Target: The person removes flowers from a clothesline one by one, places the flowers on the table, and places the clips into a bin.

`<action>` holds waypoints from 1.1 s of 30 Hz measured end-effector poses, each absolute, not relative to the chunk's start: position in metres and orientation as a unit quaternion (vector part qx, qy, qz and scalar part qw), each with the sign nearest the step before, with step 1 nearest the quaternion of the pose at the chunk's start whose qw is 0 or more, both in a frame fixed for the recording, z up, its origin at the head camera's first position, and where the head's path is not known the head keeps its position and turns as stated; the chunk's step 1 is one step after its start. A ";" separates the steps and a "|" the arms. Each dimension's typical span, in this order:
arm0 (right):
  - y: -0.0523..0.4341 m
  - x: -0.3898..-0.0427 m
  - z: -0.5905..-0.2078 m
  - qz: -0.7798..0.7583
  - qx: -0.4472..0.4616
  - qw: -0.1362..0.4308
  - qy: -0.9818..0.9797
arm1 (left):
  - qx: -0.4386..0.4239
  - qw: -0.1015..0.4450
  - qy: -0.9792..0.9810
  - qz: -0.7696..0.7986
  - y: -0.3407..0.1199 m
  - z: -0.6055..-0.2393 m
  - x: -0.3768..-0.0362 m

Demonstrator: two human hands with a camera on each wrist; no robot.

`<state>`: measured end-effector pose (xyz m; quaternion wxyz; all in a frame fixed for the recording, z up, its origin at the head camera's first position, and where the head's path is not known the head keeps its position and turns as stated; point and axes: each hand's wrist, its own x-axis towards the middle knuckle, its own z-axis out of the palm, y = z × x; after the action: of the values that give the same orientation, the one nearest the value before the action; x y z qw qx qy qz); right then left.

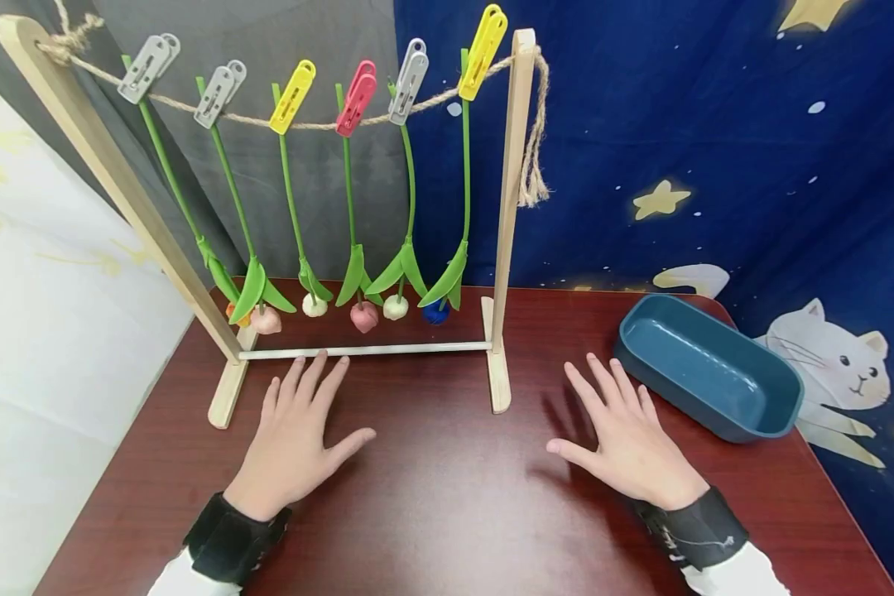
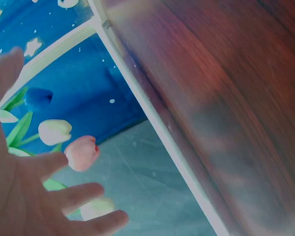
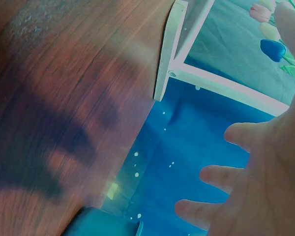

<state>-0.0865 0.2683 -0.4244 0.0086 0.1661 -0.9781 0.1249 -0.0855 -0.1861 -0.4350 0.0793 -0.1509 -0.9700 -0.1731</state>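
Note:
My left hand (image 1: 292, 443) is held over the table with fingers spread, its fingertips overlapping the white bottom bar (image 1: 372, 350) of a wooden frame in the head view. Nothing is in it. The right hand (image 1: 629, 443), also spread and holding nothing, is over the table between the frame's right foot (image 1: 498, 381) and a blue tub (image 1: 708, 364). Several artificial tulips hang head down from a twine rope (image 1: 253, 121), each held by a grey, yellow or pink clothespin (image 1: 356, 99). Their heads include a blue tulip (image 2: 38, 99) and a pink tulip (image 2: 82, 153).
Wooden posts (image 1: 512, 190) hold the rope at both ends, and a frayed rope end (image 1: 534, 165) dangles at the right one. The reddish-brown table (image 1: 432, 497) extends under both hands. Behind stand a grey cloth (image 1: 253, 33) and a blue star-patterned curtain (image 1: 603, 99).

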 end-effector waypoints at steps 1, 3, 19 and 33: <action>0.268 -0.086 -0.424 0.127 0.165 0.007 -0.978 | -0.148 0.088 -0.968 -0.180 -0.188 -0.434 -0.086; 0.268 -0.085 -0.423 0.131 0.165 0.004 -0.978 | -0.142 0.111 -0.964 -0.196 -0.193 -0.432 -0.086; 0.269 -0.077 -0.424 0.146 0.174 -0.003 -0.974 | -0.018 0.257 -0.906 -0.335 -0.242 -0.428 -0.102; 0.267 -0.068 -0.421 0.160 0.174 -0.012 -0.972 | 0.096 0.308 -0.857 -0.403 -0.277 -0.426 -0.135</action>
<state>-0.0682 0.2675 -0.4211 -0.0119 0.1741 -0.9716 0.1596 -0.1353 -0.2771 -0.4259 0.3081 0.0965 -0.8566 -0.4026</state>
